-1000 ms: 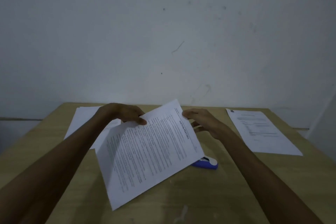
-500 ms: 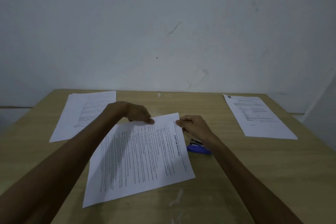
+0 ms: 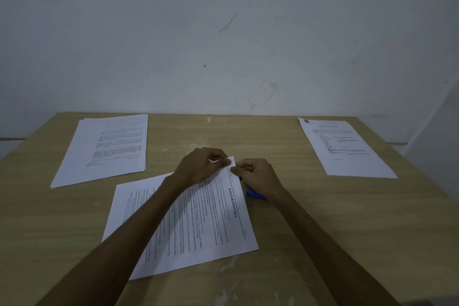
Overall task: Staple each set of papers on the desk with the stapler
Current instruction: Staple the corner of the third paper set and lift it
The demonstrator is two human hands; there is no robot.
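Note:
A printed paper set [image 3: 206, 226] headed "DAFTAR PUSTAKA" lies flat in the middle of the wooden desk [image 3: 323, 231]. My left hand [image 3: 201, 166] pinches its far right corner. My right hand [image 3: 255, 174] pinches the same corner from the right side. A blue stapler [image 3: 255, 194] lies on the desk just right of the sheet, mostly hidden under my right wrist. A second paper set [image 3: 106, 146] lies at the far left, a third paper set [image 3: 345, 146] at the far right.
A plain pale wall [image 3: 223, 32] rises behind the desk's far edge. Bare desk surface shows between the paper sets and along the front edge.
The middle paper set came down from a raised, tilted hold to lie flat on the desk. Both hands closed in on its far right corner.

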